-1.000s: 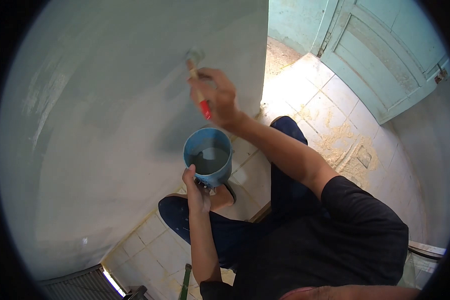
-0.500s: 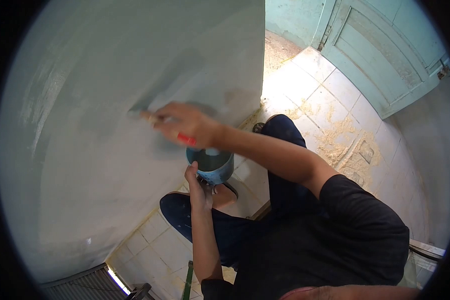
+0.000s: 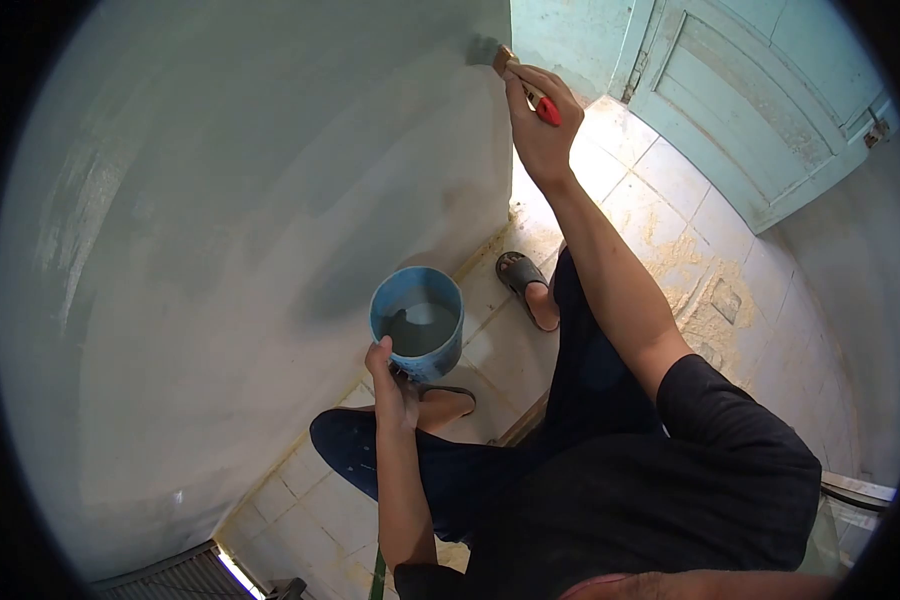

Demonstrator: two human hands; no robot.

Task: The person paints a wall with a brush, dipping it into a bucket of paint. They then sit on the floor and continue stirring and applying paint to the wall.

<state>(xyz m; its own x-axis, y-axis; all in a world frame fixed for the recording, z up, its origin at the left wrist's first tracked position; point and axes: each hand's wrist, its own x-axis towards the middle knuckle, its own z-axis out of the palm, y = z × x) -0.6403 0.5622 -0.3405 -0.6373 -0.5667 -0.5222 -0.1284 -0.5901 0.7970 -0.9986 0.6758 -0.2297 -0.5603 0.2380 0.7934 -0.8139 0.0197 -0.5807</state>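
Note:
My right hand grips a paintbrush with a red-tipped handle. Its bristles touch the grey-green wall high up near the corner edge, where a dark wet mark shows. Lower down, my left hand holds a blue bucket by the rim and side, thumb over the edge. Grey-green liquid fills part of the bucket, with light reflecting on its surface. Some of my left fingers are hidden behind the bucket.
A light blue door stands at the upper right. Yellowish dried splatter covers part of the white tiled floor. My sandalled foot is beside the wall. A dark ribbed object lies at the bottom left.
My right hand has swept the brush from the wall's middle, above the bucket, up and right to the corner edge. The bucket's opening is now uncovered; my left hand has hardly moved.

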